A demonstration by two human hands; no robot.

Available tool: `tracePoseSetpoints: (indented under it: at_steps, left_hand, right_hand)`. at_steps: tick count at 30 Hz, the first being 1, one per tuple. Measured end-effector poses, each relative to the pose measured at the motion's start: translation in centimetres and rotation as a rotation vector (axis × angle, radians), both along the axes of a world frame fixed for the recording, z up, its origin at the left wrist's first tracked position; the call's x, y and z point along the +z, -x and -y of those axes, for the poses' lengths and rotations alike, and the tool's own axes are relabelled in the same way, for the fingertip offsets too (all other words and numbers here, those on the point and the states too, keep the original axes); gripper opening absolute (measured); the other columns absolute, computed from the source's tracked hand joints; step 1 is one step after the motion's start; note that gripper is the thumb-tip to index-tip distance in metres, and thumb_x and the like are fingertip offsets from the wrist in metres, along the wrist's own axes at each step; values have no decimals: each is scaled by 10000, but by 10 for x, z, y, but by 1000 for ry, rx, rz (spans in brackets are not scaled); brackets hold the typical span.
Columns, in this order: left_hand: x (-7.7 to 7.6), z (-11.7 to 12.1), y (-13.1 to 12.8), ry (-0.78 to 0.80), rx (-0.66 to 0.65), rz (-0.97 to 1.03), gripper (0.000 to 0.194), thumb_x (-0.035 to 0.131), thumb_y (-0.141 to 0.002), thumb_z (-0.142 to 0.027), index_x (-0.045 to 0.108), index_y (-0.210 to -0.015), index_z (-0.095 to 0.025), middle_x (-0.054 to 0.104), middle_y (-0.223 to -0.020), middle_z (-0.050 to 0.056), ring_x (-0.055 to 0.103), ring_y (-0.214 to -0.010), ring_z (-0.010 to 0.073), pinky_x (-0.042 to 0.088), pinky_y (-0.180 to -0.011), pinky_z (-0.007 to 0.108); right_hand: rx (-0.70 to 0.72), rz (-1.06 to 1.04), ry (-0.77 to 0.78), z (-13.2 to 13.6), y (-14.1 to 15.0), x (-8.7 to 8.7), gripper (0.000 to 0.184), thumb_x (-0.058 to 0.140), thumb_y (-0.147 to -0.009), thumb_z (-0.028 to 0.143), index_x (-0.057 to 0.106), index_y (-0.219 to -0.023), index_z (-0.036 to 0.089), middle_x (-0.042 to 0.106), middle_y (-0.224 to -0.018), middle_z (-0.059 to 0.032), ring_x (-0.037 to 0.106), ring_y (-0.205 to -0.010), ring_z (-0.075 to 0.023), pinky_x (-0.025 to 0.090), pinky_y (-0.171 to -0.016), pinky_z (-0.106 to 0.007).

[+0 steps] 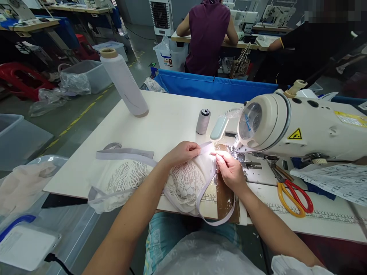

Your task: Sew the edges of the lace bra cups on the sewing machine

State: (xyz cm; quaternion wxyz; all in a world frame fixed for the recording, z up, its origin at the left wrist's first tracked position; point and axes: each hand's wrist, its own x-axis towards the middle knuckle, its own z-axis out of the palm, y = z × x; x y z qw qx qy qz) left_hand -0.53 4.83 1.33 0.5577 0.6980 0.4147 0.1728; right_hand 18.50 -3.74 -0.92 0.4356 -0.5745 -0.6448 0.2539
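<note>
A white lace bra [187, 183] with pale lilac edging lies across the front of the sewing table. My left hand [185, 152] is closed on the upper edge of its right-hand cup. With thumb and fingertips together, my right hand [228, 168] pinches the edging of the same cup, just left of the needle area. The other cup [126, 175] rests on the table, partly behind my left forearm. A lilac strap [220, 220] loops down over the table's front edge. The sewing machine [286, 118] stands at the right, its lamp lighting my right fingertips.
A tall thread cone [124, 82] and a small thread spool [203, 121] stand on the table [172, 114]. Scissors [295, 198] with red and yellow handles lie at the right, near printed paper [338, 179]. A clear bin [77, 221] is at the left. Co-workers sit beyond the blue cloth [212, 86].
</note>
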Motion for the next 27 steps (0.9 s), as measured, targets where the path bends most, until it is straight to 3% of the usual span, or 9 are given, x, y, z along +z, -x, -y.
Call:
tracePoseSetpoints:
  at_steps: [5,11,16,19,21,24,27]
  left_hand:
    - [2,-1,3,-5,-77,-19,199,542,-775,-332,607,-749,-146,483,-657,-27,410,-605,102,288,-572,240]
    - [4,3,-2,-28,-99,8,234,539,-795,-353,581,-686,-150,414,-616,-36,363,-579,93,261,-549,243]
    - [5,5,-5,-10,-134,31,268,531,-824,-370,549,-668,-153,407,-622,-31,345,-567,89,264,-543,248]
    - [3,5,-6,-24,-174,52,277,518,-837,-382,564,-689,-152,443,-652,-21,368,-588,93,292,-562,246]
    - [3,5,-7,-31,-191,53,283,509,-842,-386,571,-697,-151,453,-662,-17,378,-597,95,304,-570,244]
    - [2,6,-8,-35,-199,50,285,509,-841,-387,576,-702,-147,464,-669,-11,395,-616,103,322,-581,246]
    - [2,6,-9,-30,-203,60,279,532,-822,-394,562,-692,-149,460,-672,-11,404,-636,109,324,-591,249]
  right_hand:
    - [-13,142,-78,-3,1,2,301,414,-948,294,662,-1070,175,589,-648,-18,608,-659,-183,500,-652,-307]
    - [85,84,-154,-9,4,4,284,446,-934,241,680,-1086,186,622,-670,-17,618,-650,-164,532,-681,-318]
    - [83,83,-107,-15,3,5,283,472,-923,235,669,-1116,173,652,-648,-4,630,-649,-165,538,-750,-336]
    - [111,117,-27,-16,0,5,308,468,-917,233,633,-1164,148,652,-618,5,624,-620,-163,528,-714,-315]
    - [128,137,-4,-17,-3,5,273,473,-911,237,643,-1107,151,641,-601,9,619,-612,-163,511,-676,-295]
    - [115,179,-8,-18,-6,6,190,481,-905,259,639,-847,171,617,-579,6,584,-572,-155,465,-620,-282]
    - [92,219,-34,-18,-6,6,248,463,-911,267,540,-686,195,592,-563,6,524,-519,-138,414,-573,-279]
